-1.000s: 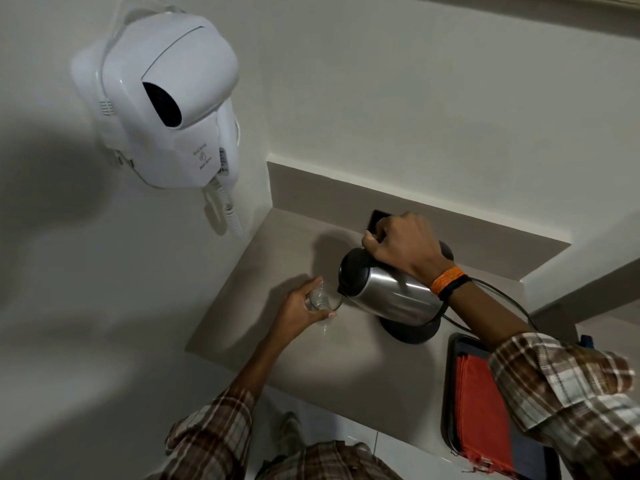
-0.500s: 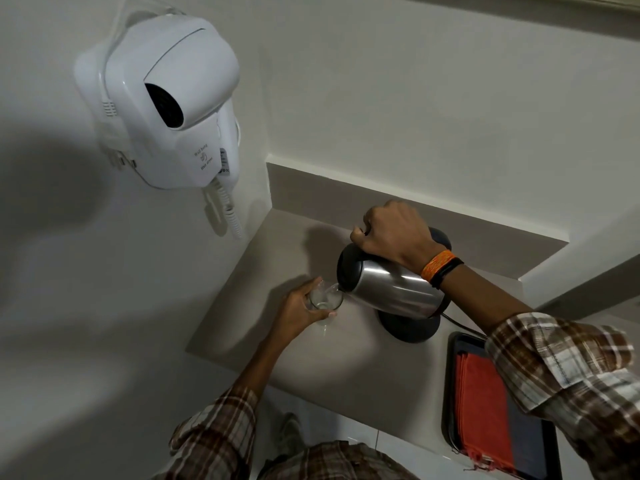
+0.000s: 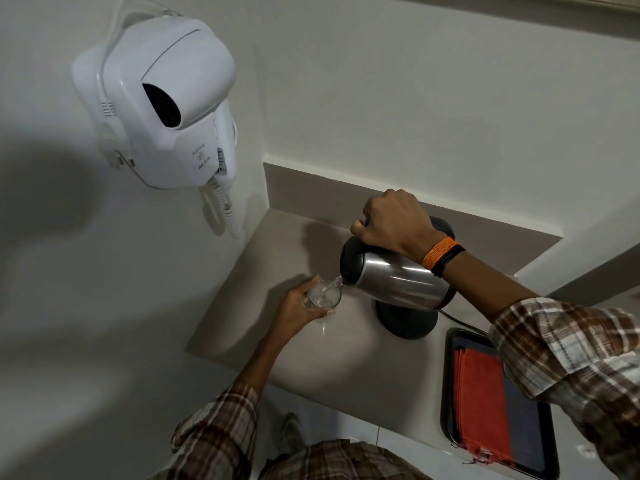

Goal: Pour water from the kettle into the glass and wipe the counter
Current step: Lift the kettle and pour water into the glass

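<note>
A steel kettle [image 3: 398,284] with a black lid is tilted to the left above its round black base [image 3: 405,320]. My right hand [image 3: 391,221] is closed on its handle. A thin stream of water runs from the spout into a clear glass [image 3: 325,295], which my left hand [image 3: 298,306] grips just above the beige counter [image 3: 346,362]. A folded red cloth [image 3: 481,410] lies in a dark tray [image 3: 533,434] at the counter's right end.
A white wall-mounted hair dryer [image 3: 162,109] with a coiled cord hangs on the left wall, above the counter's left end. The kettle's black cable [image 3: 460,322] runs along the counter behind the tray. Walls close the counter in at the left and back.
My right hand has tipped the kettle further and brought its spout over the glass; water now flows into it. My left hand has kept the glass in the same spot.
</note>
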